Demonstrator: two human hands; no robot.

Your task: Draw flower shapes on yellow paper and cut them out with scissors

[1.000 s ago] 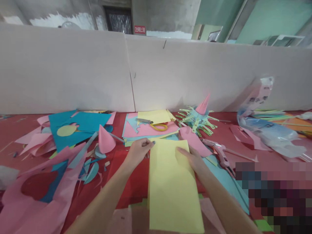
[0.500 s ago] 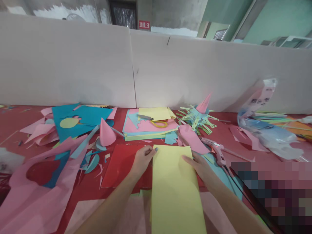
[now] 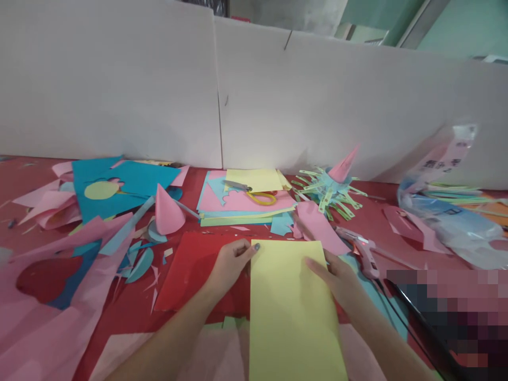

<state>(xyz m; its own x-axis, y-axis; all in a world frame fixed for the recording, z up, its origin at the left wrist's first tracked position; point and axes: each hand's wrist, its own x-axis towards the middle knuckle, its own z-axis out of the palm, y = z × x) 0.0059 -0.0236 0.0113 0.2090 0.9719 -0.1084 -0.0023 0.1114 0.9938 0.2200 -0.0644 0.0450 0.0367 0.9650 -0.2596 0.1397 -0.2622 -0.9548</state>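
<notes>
A long sheet of yellow paper (image 3: 291, 312) stretches from the middle of the table toward me. My left hand (image 3: 234, 262) pinches its upper left corner between thumb and fingers. Along the upper right edge, my right hand (image 3: 333, 272) grips the sheet, thumb on top and fingers underneath. A flat red board (image 3: 190, 270) lies beneath the hands, partly covered by the sheet. Beyond it, scissors with yellow handles (image 3: 262, 198) rest on a stack of coloured paper (image 3: 206, 203).
A pink paper cone (image 3: 169, 211) and cut scraps lie left. To the right are a spiky paper piece with a pink cone tip (image 3: 335, 188), a glue gun (image 3: 367, 254) with its cord, and a plastic bag (image 3: 456, 222). A white partition (image 3: 317, 106) borders the table's back.
The view has tipped downward slightly. Both hands keep their hold on the yellow paper, which looks nearly the same; nothing has been let go.
</notes>
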